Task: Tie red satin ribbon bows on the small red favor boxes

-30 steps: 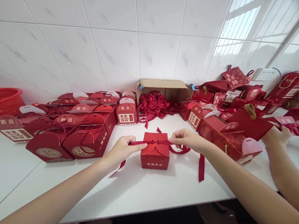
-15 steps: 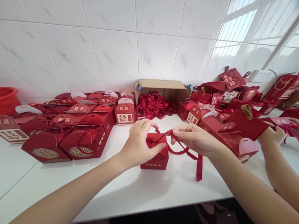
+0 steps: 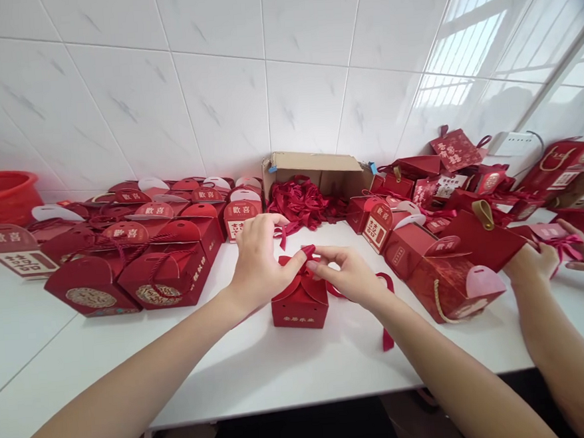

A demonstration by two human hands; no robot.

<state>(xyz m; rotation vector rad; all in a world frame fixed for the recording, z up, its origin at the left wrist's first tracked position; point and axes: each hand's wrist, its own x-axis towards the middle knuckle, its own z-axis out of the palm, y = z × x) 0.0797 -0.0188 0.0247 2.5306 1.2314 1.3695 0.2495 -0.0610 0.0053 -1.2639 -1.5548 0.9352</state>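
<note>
A small red gift box (image 3: pixel 300 312) with gold characters stands upright on the white table, its top flaps folded inward. A dark red ribbon (image 3: pixel 388 339) runs over its top, and one tail lies to the right on the table. My left hand (image 3: pixel 260 264) is curled above the box's left side, with ribbon at its fingertips and its thumb against a small loop on top. My right hand (image 3: pixel 348 275) pinches the ribbon by that loop, just above the flaps. Part of the knot area is hidden by my fingers.
Several finished-looking red boxes (image 3: pixel 160 275) fill the left side. Behind, a cardboard carton (image 3: pixel 318 158) holds a heap of red ribbons (image 3: pixel 298 202). More red boxes (image 3: pixel 414 254) stand on the right, where a co-worker's hands (image 3: pixel 538 262) handle a ribboned box. A red basin (image 3: pixel 6 205) sits far left.
My right hand has moved left and inward to the box top, bringing the ribbon into a small loop there. My left hand has shifted slightly left and up. The co-worker's bow looks fuller.
</note>
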